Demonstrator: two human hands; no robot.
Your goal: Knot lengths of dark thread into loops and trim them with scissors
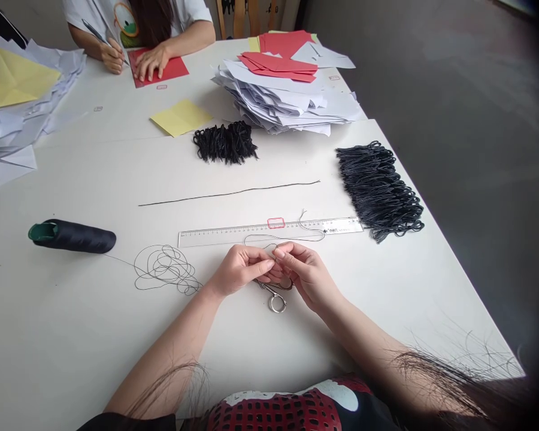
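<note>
My left hand (245, 269) and my right hand (306, 272) meet in front of me, thumbs and forefingers pinching a thin dark thread (291, 237). Its loose end curls over a clear ruler (224, 237). Below the fingers shows the ring handle of small metal scissors (277, 302); the rest is partly hidden by my hands. To the left, a spool of black thread (78, 236) lies on its side, and a loose tangle of thread (165, 269) runs from it towards my left wrist. One straight length of cord (229, 194) lies beyond the ruler.
Bundles of looped black cords lie at the right edge (379, 191) and further back (225, 142). Behind them stand a paper stack (278, 99) and a yellow sheet (181, 117). More papers (22, 90) fill the far left. Across the table, a person's hand (153, 61) rests on red paper.
</note>
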